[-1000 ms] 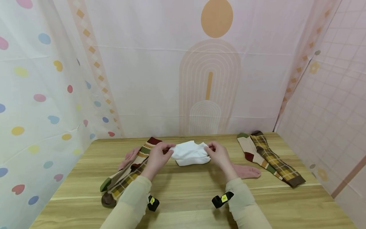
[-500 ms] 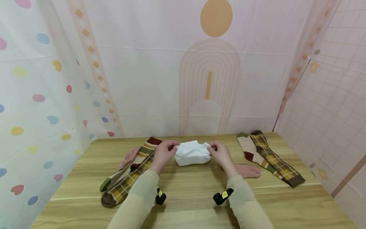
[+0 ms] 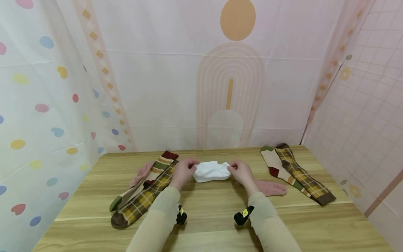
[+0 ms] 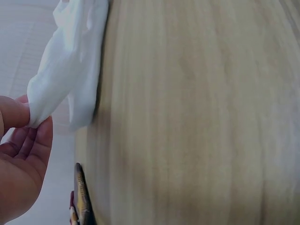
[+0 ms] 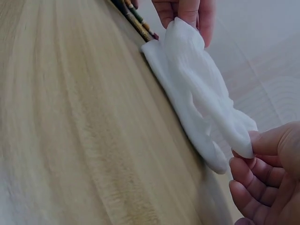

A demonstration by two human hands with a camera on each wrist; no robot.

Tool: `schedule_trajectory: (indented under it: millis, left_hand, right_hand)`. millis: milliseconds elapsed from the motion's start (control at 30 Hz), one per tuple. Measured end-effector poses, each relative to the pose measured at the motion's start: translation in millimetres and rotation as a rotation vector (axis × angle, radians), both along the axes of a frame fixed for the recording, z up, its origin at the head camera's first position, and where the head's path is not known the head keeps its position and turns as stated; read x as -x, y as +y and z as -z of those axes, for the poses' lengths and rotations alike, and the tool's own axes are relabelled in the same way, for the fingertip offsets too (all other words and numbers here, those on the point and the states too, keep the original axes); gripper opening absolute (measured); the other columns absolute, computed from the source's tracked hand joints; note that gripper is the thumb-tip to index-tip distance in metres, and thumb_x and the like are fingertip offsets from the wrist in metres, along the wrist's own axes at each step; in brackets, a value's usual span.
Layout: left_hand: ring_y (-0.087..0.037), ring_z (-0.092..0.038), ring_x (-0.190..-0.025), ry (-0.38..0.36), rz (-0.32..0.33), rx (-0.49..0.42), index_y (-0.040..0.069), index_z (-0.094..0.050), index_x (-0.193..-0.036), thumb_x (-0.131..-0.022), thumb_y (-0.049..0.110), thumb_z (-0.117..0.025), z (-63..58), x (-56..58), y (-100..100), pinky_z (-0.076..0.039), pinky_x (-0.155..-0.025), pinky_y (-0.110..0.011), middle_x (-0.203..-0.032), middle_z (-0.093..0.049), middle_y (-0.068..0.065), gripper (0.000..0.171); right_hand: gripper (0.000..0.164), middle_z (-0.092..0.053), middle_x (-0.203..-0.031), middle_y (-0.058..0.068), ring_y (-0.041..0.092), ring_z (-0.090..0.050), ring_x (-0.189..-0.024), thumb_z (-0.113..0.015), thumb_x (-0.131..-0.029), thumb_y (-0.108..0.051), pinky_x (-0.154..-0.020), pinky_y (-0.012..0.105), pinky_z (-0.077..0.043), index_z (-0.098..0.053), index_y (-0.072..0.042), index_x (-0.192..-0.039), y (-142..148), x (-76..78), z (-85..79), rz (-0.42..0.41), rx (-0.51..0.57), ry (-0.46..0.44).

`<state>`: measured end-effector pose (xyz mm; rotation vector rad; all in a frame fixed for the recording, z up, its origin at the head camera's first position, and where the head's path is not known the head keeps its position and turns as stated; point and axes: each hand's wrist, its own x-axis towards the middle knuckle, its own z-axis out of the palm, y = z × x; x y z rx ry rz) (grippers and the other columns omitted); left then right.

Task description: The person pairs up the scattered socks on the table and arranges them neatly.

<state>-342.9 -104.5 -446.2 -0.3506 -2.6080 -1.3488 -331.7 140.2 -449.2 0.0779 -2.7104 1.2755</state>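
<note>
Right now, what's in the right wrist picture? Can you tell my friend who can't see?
The left hand, at the top, and the right hand, at lower right, pinch opposite ends of a white sock above another white sock on a wooden table. Patterned socks show at the upper edge.

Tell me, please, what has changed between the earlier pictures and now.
The left hand and right hand have lowered the upper white sock toward the lower white sock, the left moving slightly rightward. Both keep their pinch; the patterned socks and pink socks stayed put.
</note>
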Motion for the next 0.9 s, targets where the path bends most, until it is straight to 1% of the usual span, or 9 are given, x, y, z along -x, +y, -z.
schedule_trajectory:
  millis: [100, 333, 400, 500, 633, 733, 833, 900]
  left_hand:
    - [-0.027, -0.063, -0.095, -0.005, -0.007, 0.008, 0.001, -0.074, -0.103, -0.09, -0.004, -0.064, 2.1, -0.3, 0, -0.053, -0.083, -0.043, -0.104, -0.071, -0.012, 0.017]
    - [-0.024, -0.063, -0.088, -0.012, -0.023, 0.07, 0.001, -0.074, -0.102, -0.092, -0.002, -0.063, 7.5, 0.7, 1, -0.053, -0.077, -0.04, -0.099, -0.071, -0.011, 0.016]
    - [-0.023, -0.063, -0.087, -0.02, -0.029, 0.076, 0.002, -0.074, -0.103, -0.093, -0.001, -0.063, 8.5, 0.5, 1, -0.053, -0.076, -0.039, -0.1, -0.071, -0.011, 0.016]
    - [-0.025, -0.064, -0.088, -0.004, -0.025, 0.086, 0.001, -0.074, -0.103, -0.093, 0.0, -0.063, 7.7, 0.4, 2, -0.053, -0.076, -0.04, -0.1, -0.071, -0.012, 0.015]
    - [-0.028, -0.065, -0.092, 0.02, -0.019, 0.112, 0.0, -0.074, -0.103, -0.093, 0.001, -0.063, 6.4, -1.0, 2, -0.054, -0.079, -0.043, -0.101, -0.071, -0.013, 0.014]
    - [-0.029, -0.065, -0.094, 0.024, -0.022, 0.128, 0.0, -0.074, -0.104, -0.094, 0.003, -0.064, 6.6, -2.3, 2, -0.054, -0.081, -0.043, -0.101, -0.071, -0.013, 0.014]
    - [-0.029, -0.066, -0.096, 0.03, -0.03, 0.13, -0.001, -0.073, -0.106, -0.095, 0.004, -0.063, 5.7, -2.7, 2, -0.054, -0.082, -0.044, -0.103, -0.071, -0.014, 0.016]
    - [-0.029, -0.066, -0.097, 0.046, -0.032, 0.131, -0.001, -0.073, -0.109, -0.095, 0.006, -0.062, 3.2, -2.9, 1, -0.054, -0.083, -0.045, -0.105, -0.071, -0.014, 0.018]
  right_hand:
    - [0.011, -0.059, -0.076, 0.003, 0.015, -0.054, -0.063, -0.066, -0.095, -0.015, -0.056, 0.027, -0.045, -0.064, -0.004, -0.092, 0, -0.4, 0.6, 0.001, -0.002, -0.029]
    - [0.012, -0.06, -0.076, 0.003, 0.014, -0.056, -0.065, -0.066, -0.095, -0.015, -0.058, 0.027, -0.045, -0.065, -0.004, -0.092, -2, 1.2, 4.5, -0.001, -0.025, -0.055]
    - [0.012, -0.06, -0.074, 0.002, 0.014, -0.056, -0.065, -0.066, -0.095, -0.015, -0.059, 0.026, -0.045, -0.066, -0.005, -0.091, -2, 2.6, 6.8, 0.001, -0.038, -0.052]
    - [0.011, -0.06, -0.073, 0.001, 0.015, -0.056, -0.066, -0.065, -0.095, -0.015, -0.06, 0.028, -0.045, -0.065, -0.005, -0.089, -3, 4.9, 8.8, 0.005, -0.069, -0.034]
    - [0.011, -0.06, -0.077, 0.002, 0.018, -0.054, -0.071, -0.066, -0.094, -0.016, -0.067, 0.032, -0.045, -0.066, -0.006, -0.089, -4, 6.7, 10.2, 0.018, -0.115, -0.011]
    - [0.011, -0.06, -0.081, 0.002, 0.02, -0.054, -0.075, -0.066, -0.094, -0.016, -0.072, 0.034, -0.046, -0.067, -0.006, -0.09, -5, 7.0, 10.6, 0.023, -0.141, -0.006]
    - [0.01, -0.061, -0.082, 0.002, 0.019, -0.055, -0.076, -0.066, -0.094, -0.016, -0.073, 0.036, -0.047, -0.068, -0.007, -0.091, -4, 6.3, 9.9, 0.03, -0.154, 0.006]
    - [0.009, -0.062, -0.082, 0.002, 0.019, -0.055, -0.076, -0.065, -0.094, -0.015, -0.073, 0.037, -0.048, -0.068, -0.007, -0.091, -2, 6.1, 8.2, 0.034, -0.16, 0.031]
